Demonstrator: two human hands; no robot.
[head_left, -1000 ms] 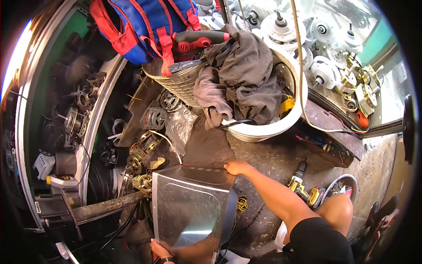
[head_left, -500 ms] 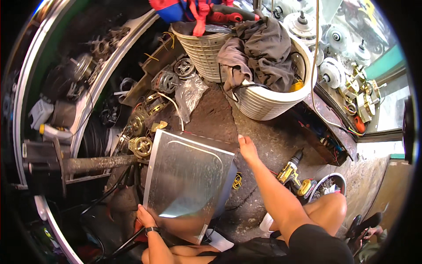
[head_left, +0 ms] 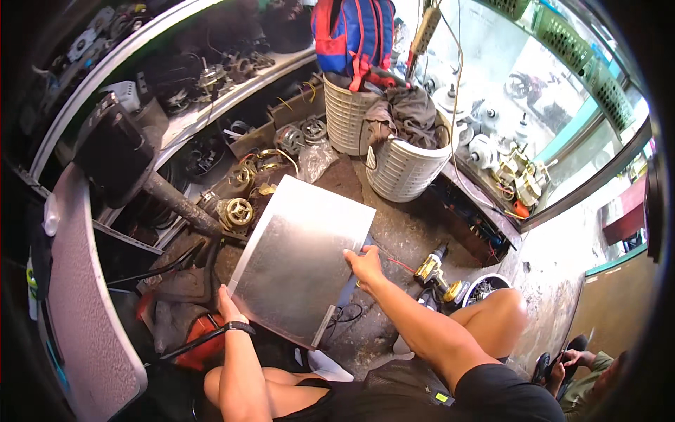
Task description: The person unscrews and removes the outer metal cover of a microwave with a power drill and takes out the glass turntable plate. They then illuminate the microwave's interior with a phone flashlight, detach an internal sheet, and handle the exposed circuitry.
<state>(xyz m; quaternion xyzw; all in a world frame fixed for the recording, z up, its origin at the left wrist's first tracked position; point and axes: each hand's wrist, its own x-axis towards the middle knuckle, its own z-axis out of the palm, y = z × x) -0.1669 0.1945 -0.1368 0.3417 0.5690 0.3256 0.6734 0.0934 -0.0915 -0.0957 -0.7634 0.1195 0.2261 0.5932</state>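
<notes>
Cluttered workshop floor point(head_left: 394, 232); we grip a metal sheet point(head_left: 302, 257), left hand point(head_left: 228, 306) clasping its near-left edge, right hand point(head_left: 365, 266) clasping its right edge, white basket point(head_left: 404, 169) beyond.

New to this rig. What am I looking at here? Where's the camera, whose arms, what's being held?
There is no machine here: a person works with bare hands. The single picture comes from a wide fisheye camera worn on the person's head, looking down, so straight edges bend near the rim. The forearms rising from the lower edge are the person's own. The left hand and the right hand grip opposite edges of a flat grey metal panel, held tilted above a cluttered floor. Around it lie motors, a yellow drill and two white baskets holding cloth. Another person sits at the lower right.
</notes>
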